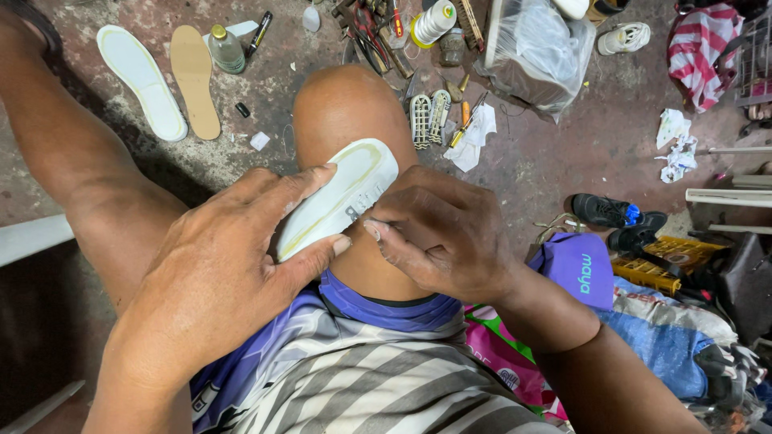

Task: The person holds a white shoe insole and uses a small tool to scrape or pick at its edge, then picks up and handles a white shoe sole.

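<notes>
A white shoe insole (342, 193) with a yellowish glue outline rests on my right knee (346, 104). My left hand (233, 257) grips its near end, index finger along the upper edge and thumb under the lower edge. My right hand (438, 233) pinches at the insole's right edge near a small grey mark; whatever sits between those fingertips is too small to tell.
On the concrete floor lie a white insole (141, 80), a tan insole (195, 79), a small bottle (227, 48), a marker (259, 32), a thread cone (433, 22), pliers and tools (370, 32), a plastic-wrapped bundle (539, 48), black shoes (615, 213) and cloth bags (667, 337).
</notes>
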